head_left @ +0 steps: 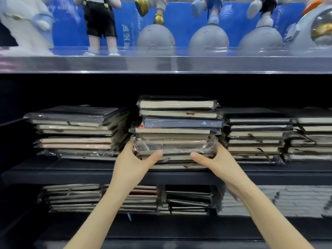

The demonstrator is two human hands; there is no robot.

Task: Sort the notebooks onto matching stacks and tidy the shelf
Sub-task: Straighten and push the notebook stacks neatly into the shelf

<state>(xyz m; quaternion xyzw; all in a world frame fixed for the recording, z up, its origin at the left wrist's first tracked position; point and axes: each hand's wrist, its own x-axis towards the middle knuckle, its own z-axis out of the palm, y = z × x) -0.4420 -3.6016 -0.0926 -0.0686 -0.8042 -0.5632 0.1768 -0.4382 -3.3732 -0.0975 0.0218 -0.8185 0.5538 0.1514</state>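
A tall middle stack of plastic-wrapped notebooks (177, 126) stands on the dark middle shelf (89, 174), page edges facing me, with one blue-grey book partway up. My left hand (133, 159) grips the stack's lower left corner, thumb across the front. My right hand (213, 159) grips the lower right corner the same way. The fingers of both hands are hidden behind the stack's sides. A lower left stack (75, 130) with pinkish books near its bottom sits to the left. A right stack (256, 135) of dark books sits close against the middle one.
A further stack (310, 137) fills the shelf's far right. The lower shelf holds more notebook piles (71, 198) and a blurred grey pile (287, 200). Above, a clear acrylic ledge (161, 63) carries several figurines (100, 24) on grey domes, close over the middle stack's top.
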